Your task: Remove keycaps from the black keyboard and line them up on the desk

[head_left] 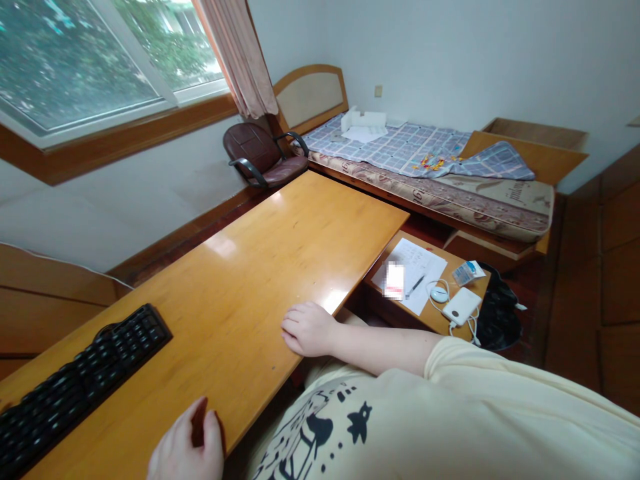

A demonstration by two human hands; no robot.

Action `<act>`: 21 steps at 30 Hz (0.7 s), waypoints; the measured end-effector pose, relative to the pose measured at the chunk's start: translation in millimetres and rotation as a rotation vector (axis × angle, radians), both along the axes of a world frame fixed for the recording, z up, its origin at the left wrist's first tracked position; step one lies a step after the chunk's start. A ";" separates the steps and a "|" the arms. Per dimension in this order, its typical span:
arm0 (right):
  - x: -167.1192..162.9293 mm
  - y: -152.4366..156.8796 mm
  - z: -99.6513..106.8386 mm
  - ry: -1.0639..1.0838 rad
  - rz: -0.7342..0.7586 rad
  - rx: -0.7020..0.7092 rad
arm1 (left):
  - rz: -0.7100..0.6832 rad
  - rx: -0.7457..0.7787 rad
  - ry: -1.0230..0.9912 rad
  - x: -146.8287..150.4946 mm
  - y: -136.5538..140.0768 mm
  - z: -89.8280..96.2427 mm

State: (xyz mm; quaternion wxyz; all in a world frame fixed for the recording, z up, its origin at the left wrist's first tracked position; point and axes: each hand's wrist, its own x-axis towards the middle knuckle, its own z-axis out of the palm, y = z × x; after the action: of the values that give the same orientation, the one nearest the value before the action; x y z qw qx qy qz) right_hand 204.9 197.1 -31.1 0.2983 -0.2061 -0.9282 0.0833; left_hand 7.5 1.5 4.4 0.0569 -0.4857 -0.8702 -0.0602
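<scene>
A bed [515, 207] with a blue checked sheet [380, 143] spread over part of its mattress stands beyond the far end of the long wooden counter [240, 267]. A dark brown armchair [255, 150] sits between the bed and the window wall. Just beside the counter's right edge is a low stand [435, 323], with a black bag [497, 313] next to it. The black keyboard [85, 387] lies lengthwise at the left of the counter, well apart from the right hand. White paper [425, 267] covers part of the stand.

The person's right hand [309, 329] rests palm down on the counter's near edge, fingers together and slightly bent, gripping nothing visible. The left hand [187, 443], nearer the keyboard, is loosely curled, thumb apart from the forefinger, with nothing seen in it; whether it touches the counter cannot be told.

Smaller still, a flat white device [461, 307] and a pen [415, 286] lie on the stand, the pen on the paper.
</scene>
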 end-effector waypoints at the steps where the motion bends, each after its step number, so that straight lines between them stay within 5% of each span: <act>1: -0.1 0.0 0.0 -0.002 -0.001 0.001 | -0.006 0.002 -0.001 -0.4 -0.3 -0.5; 21: 1.2 -0.3 -0.6 0.004 -0.002 0.021 | -0.019 0.032 0.020 -0.2 -0.1 -0.4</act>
State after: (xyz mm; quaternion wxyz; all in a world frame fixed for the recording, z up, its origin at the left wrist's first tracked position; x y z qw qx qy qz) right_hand 206.2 196.7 -31.7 0.3025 -0.2038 -0.9282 0.0738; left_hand 7.3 1.4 4.0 0.0728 -0.4936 -0.8639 -0.0695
